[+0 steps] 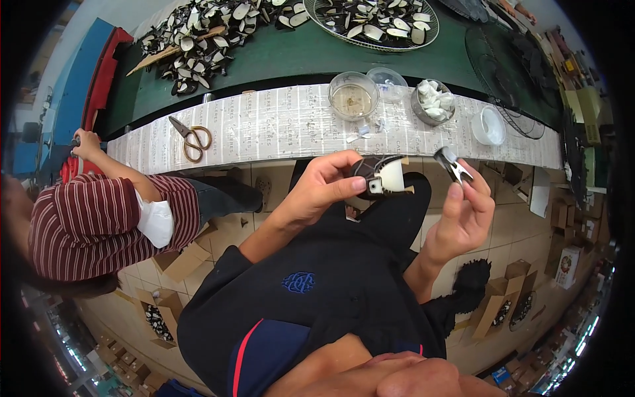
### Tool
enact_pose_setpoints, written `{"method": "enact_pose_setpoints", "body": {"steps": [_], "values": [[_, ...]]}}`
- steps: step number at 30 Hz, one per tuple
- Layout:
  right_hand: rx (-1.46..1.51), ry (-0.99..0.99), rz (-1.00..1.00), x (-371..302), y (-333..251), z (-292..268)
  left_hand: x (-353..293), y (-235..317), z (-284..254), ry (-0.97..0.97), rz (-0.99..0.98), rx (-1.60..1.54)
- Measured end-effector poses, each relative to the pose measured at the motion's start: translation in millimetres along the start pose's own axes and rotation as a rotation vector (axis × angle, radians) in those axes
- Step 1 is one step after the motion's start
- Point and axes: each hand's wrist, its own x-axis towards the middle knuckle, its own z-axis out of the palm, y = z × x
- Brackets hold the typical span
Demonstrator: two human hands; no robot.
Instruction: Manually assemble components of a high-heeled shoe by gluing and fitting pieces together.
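Between the thumb and fingers of my left hand point(331, 180) is a dark brown shoe part with a cream-white panel point(393, 176) and a small pale square tab. It is held up just off the near table edge. To the right, my right hand point(463, 215) pinches a small black piece with a forked white end point(454, 167). The two pieces are apart, with a gap between my hands. Past them on the table stand a clear tub with yellowish liquid point(352, 98) and a metal bowl of crumpled white pieces point(433, 106).
Scissors point(190, 140) lie on the patterned table covering point(264, 126). A white plastic cup point(488, 126) stands at the right. On the green belt point(278, 65) are a heap of black-and-white parts point(198, 49) and a filled wire basket point(377, 45). A co-worker in a striped shirt point(92, 225) works at left.
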Motion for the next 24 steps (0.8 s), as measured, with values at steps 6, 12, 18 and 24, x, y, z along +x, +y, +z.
{"method": "enact_pose_setpoints", "body": {"steps": [6, 12, 18, 24], "values": [[0.068, 0.090, 0.012, -2, -1, -9, -9, 11, 13, -0.027, -0.052, 0.032], [0.089, 0.056, 0.012, -7, 0, -18, -11, 17, 23, -0.189, -0.002, -0.066], [0.124, 0.046, 0.036, -8, -1, -18, -10, 18, 21, -0.297, 0.073, -0.061], [0.115, 0.095, 0.045, -9, -2, -18, -10, 18, 15, -0.432, 0.114, -0.023]]}}
